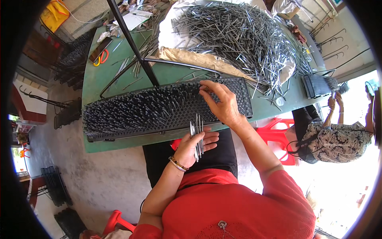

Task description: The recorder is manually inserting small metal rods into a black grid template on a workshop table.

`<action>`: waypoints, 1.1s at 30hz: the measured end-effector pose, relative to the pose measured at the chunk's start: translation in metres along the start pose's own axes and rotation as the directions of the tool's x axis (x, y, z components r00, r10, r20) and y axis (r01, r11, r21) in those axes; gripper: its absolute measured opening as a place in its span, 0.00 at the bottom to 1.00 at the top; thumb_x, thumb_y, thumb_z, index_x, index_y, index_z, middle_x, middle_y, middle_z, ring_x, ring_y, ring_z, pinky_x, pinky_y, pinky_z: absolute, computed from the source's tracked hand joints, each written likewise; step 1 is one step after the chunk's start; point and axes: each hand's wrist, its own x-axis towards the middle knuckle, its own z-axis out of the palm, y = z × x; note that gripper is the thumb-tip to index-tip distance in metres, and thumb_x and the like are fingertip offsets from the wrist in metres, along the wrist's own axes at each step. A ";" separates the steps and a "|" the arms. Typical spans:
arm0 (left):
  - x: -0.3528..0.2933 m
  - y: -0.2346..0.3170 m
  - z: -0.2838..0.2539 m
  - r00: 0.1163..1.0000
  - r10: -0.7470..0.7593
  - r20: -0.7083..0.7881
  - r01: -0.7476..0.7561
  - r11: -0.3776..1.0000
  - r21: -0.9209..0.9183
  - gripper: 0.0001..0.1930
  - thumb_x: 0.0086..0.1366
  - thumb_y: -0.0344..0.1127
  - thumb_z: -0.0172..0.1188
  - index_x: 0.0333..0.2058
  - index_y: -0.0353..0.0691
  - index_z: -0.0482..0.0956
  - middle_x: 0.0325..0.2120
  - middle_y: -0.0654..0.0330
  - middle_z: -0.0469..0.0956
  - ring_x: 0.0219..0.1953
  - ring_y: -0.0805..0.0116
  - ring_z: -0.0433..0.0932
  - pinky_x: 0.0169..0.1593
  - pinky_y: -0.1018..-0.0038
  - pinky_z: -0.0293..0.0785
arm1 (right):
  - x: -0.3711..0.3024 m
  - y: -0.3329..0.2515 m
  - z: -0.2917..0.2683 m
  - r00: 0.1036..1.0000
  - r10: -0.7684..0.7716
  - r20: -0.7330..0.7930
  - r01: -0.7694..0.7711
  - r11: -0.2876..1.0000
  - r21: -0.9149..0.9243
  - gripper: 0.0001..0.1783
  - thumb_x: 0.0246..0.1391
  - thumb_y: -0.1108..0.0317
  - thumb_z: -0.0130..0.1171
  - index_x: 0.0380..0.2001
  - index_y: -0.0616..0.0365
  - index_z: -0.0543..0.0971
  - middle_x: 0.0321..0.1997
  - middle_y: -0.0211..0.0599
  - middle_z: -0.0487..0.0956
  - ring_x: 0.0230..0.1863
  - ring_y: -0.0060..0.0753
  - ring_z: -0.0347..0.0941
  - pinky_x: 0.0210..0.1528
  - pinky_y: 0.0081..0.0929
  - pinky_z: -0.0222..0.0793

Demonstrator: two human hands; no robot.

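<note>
My left hand [186, 150] is palm up just off the near edge of the rack, its thumb closed over a loose bundle of thin grey metal rods [197, 135]. In front of me lies a long black rack [234, 89] with rows of round holes. Dark rods [127, 113] stand densely upright in its left and middle part, while holes show bare toward the right. Over that right part is my right hand [225, 104], thumb and fingertips drawn together at the rack's surface. Whatever sits between those fingertips is too small to make out.
A big heap of loose rods [238, 36] lies on a pale sack [169, 30] on the green table [95, 79]. A black metal frame [133, 47] rises behind the rack. Orange-handled scissors [101, 57] lie far left. At right, another person [338, 139] works at a smaller rack [316, 85].
</note>
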 end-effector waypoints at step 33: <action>-0.004 0.001 -0.003 0.998 0.028 0.061 -0.038 0.985 0.170 0.19 0.71 0.40 0.43 0.55 0.36 0.65 0.46 0.49 0.75 0.44 0.66 0.77 0.43 0.69 0.78 | 0.007 -0.015 -0.004 0.898 0.416 0.145 -0.425 0.732 0.533 0.11 0.58 0.71 0.57 0.41 0.66 0.74 0.35 0.39 0.81 0.40 0.25 0.77 0.43 0.22 0.74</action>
